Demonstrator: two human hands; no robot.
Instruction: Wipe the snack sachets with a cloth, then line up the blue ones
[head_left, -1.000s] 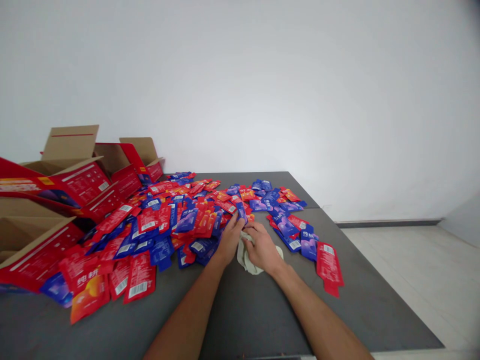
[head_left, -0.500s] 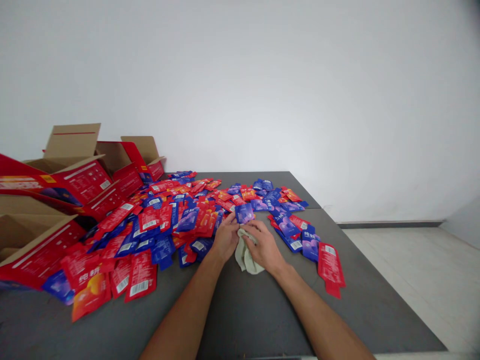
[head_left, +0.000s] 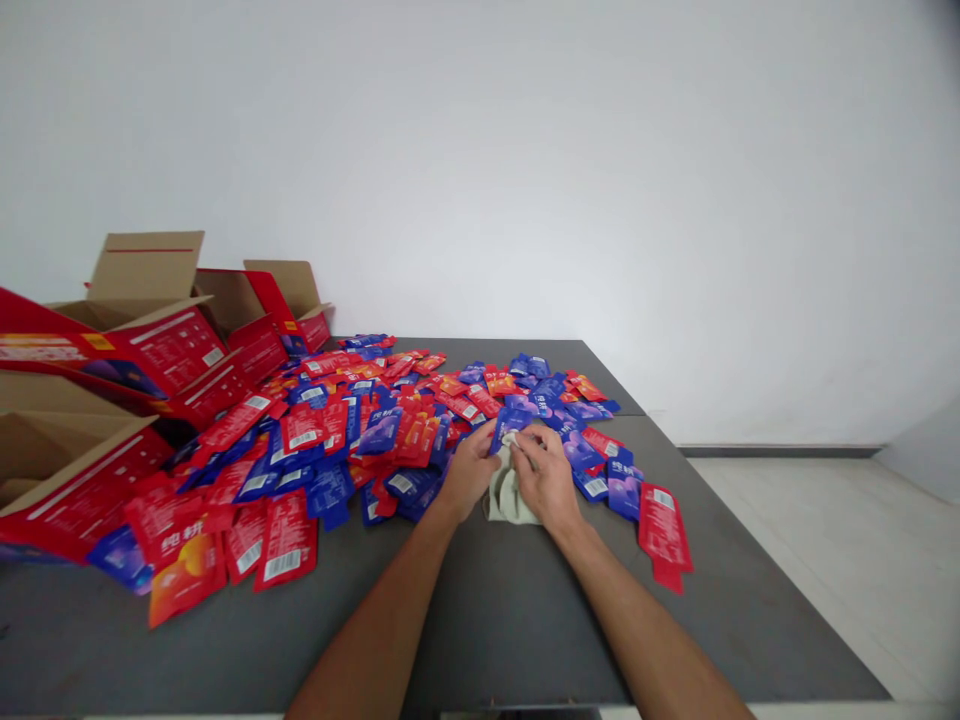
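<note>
Left hand [head_left: 469, 472] holds blue pouch [head_left: 508, 422], right hand [head_left: 547, 476] cloth [head_left: 509, 498]

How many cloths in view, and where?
1: a pale green cloth, pinched in the right hand, right by the blue pouch that the left hand holds. The right hand covers part of it; any under the pouch heap wouldn't show.

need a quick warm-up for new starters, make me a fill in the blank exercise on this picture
1. The left hand grips a blue pouch.
The right hand pinches a pale ____.
2. The open cartons stand on the ____ side of the table.
3. The farthest-right pouch is coloured ____.

Missing words: cloth; left; red.
</note>
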